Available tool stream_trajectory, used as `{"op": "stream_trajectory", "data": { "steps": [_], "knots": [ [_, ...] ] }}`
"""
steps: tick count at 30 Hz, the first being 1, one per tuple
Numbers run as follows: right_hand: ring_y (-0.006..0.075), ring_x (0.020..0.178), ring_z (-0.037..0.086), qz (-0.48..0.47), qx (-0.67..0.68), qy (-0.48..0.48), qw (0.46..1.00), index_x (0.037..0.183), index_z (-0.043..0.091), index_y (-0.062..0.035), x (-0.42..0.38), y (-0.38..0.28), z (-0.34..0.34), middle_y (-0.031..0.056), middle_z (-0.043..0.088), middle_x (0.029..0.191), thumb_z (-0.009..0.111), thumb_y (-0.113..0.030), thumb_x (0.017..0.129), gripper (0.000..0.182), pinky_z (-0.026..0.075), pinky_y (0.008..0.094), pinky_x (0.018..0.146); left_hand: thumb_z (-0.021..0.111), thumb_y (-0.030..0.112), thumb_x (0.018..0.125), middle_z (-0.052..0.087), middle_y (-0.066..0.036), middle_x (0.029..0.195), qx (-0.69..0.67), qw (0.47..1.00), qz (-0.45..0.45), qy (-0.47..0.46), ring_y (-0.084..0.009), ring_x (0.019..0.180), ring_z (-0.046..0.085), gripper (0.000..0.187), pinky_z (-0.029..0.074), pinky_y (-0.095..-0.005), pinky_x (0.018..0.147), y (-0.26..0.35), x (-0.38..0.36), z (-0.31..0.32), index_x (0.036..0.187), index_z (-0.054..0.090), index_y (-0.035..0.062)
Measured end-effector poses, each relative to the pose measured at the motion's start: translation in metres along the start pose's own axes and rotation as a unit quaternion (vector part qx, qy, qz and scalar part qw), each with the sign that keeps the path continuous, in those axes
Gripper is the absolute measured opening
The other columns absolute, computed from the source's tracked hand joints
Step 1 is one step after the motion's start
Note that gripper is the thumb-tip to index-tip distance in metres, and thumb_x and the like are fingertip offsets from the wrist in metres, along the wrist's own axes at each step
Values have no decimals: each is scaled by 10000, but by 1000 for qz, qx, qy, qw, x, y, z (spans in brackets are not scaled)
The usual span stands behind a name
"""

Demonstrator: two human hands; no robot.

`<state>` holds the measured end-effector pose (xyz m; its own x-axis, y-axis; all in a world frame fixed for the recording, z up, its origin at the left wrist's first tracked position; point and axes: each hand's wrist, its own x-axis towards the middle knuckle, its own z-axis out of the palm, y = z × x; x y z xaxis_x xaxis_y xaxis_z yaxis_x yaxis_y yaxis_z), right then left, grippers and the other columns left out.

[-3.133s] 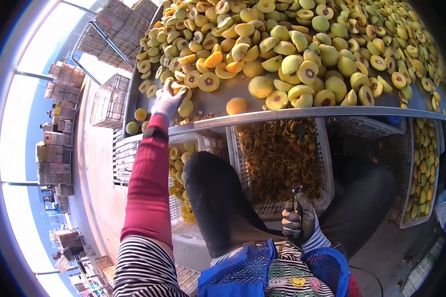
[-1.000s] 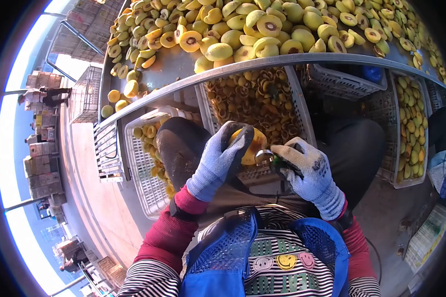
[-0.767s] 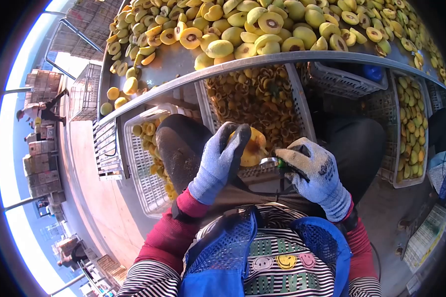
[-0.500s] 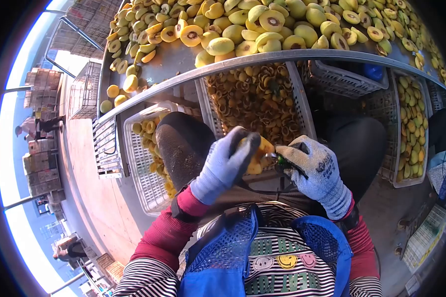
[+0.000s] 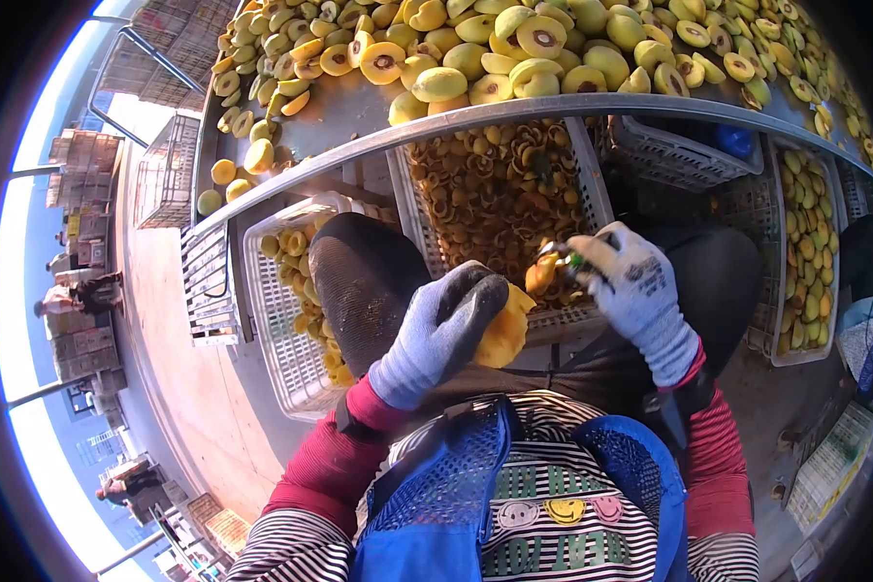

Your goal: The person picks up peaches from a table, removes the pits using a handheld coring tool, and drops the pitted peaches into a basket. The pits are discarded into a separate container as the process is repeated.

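My left hand (image 5: 435,325), in a grey glove with dark fingers, is closed around a yellow peach half (image 5: 504,335) above my lap. Its cut edge looks ragged. Up and to the right, my right hand (image 5: 635,281), also gloved, grips a small pitting tool (image 5: 576,262) with some green on it and a metal end. An orange-brown piece of fruit (image 5: 541,276) is at the tool's tip, over the near end of a crate (image 5: 594,175) holding brown pit scraps (image 5: 500,209). Glove and blur hide most of the tool.
A metal-edged table (image 5: 359,150) bears many halved peaches (image 5: 441,84) ahead of me. To the left of my knee stands a white crate (image 5: 283,364) with hollowed halves; a crate of peaches (image 5: 803,257) is at right. Stacked crates and people are far left.
My hands have come apart. The right moved up and right with the tool and a piece of fruit at its tip; the left still holds the peach half, turned to show more of it.
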<state>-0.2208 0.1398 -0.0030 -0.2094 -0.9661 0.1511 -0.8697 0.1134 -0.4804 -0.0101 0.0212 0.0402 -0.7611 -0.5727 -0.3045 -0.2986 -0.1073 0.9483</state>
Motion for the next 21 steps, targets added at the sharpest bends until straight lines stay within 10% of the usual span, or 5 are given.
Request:
{"op": "stream_trajectory", "data": {
  "steps": [9, 15, 21],
  "knots": [
    [245, 776, 641, -8, 317, -28, 948, 1076, 623, -53, 0, -35, -24, 105, 614, 882, 622, -46, 806, 270, 512, 317, 673, 610, 116, 887, 639, -107, 990, 68, 990, 73, 100, -139, 942, 590, 288, 475, -293, 824, -19, 0, -4, 1137, 563, -20],
    [256, 772, 635, -7, 256, -19, 967, 1073, 635, -80, -4, -32, -8, 101, 610, 923, 643, -88, 800, 273, 511, 334, 683, 648, -10, 729, 614, -153, 1026, 268, 940, 196, 80, -334, 933, 615, 449, 499, -359, 794, -6, -2, -7, 1165, 551, 30],
    [326, 858, 615, 85, 215, -99, 968, 1058, 616, -39, -9, -25, 7, 125, 626, 938, 584, -114, 826, 246, 490, 345, 759, 623, -36, 719, 623, -167, 1060, 273, 924, 259, 72, -266, 974, 625, 446, 480, -325, 854, -1, -9, -3, 1157, 542, -27]
  ]
}}
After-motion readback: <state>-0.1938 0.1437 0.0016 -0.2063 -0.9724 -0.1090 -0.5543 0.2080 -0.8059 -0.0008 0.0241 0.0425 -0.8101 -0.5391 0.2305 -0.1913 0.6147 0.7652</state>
